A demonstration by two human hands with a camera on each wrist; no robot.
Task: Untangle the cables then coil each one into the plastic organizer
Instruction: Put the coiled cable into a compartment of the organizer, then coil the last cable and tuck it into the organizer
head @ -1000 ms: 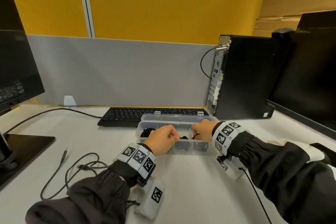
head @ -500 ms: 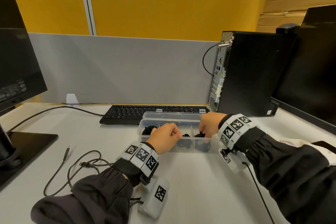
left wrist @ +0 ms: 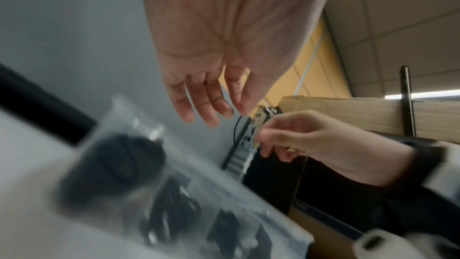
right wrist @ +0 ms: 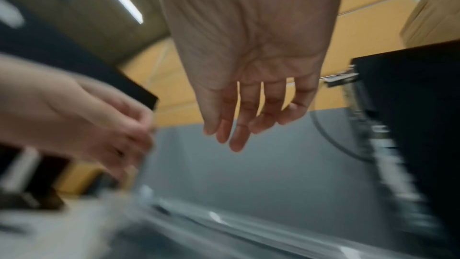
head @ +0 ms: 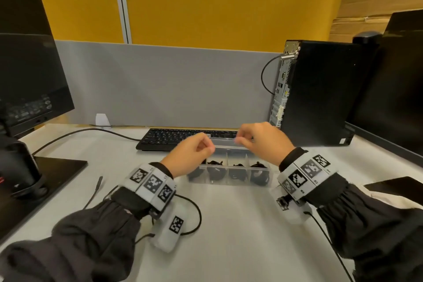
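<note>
The clear plastic organizer [head: 229,181] stands open in front of the keyboard, its lid [head: 225,142] tipped back. Black coiled cables [head: 238,165] fill several of its compartments. My left hand [head: 201,150] hovers above the organizer's left end. The left wrist view shows its fingers [left wrist: 206,105] hanging loose and empty over a blurred coil [left wrist: 119,164]. My right hand [head: 247,139] hovers above the lid's right part. Its fingers [right wrist: 236,129] hang relaxed and hold nothing. A loose black cable [head: 95,193] lies at the left, partly under my left forearm.
A black keyboard [head: 178,138] lies behind the organizer. A PC tower [head: 320,91] stands at the right, with a monitor [head: 396,89] beside it. Another monitor [head: 29,71] and its stand base [head: 50,174] take up the left side.
Both hands have lifted up out of the organizer's compartments and now hover above it, empty. The coils stay in the box.
</note>
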